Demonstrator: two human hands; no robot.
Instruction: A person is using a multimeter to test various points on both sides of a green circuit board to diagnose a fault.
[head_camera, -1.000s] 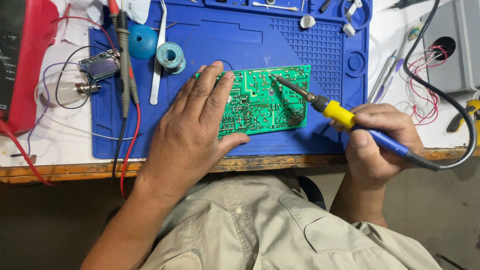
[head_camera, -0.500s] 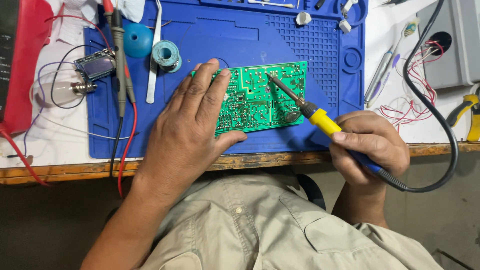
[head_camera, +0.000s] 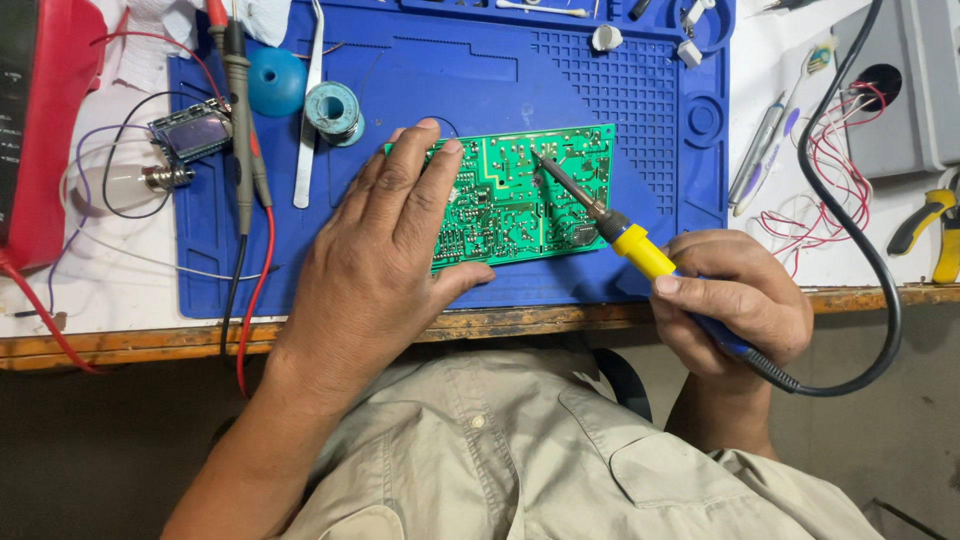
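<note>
Green and densely traced, the circuit board lay solder-side up on the blue work mat, close to the mat's front edge and a little right of its middle. The left hand rested flat on the board's left end, fingers spread and pressing down rather than closing around it, so the board was pinned, not gripped. The right hand, past the front-right corner of the mat, was clamped around the handle of the soldering iron, whose black cord looped away toward the bench's right side. The iron's tip touched, or very nearly touched, a joint near the board's rear edge; which one could not be told.

As a judgement, the soldering was under way on that single spot. No solder wire showed at the joint, and the solder spool sat well apart near the mat's rear-left area beside the tweezers. How many joints were already reworked could not be read from the board.
</note>
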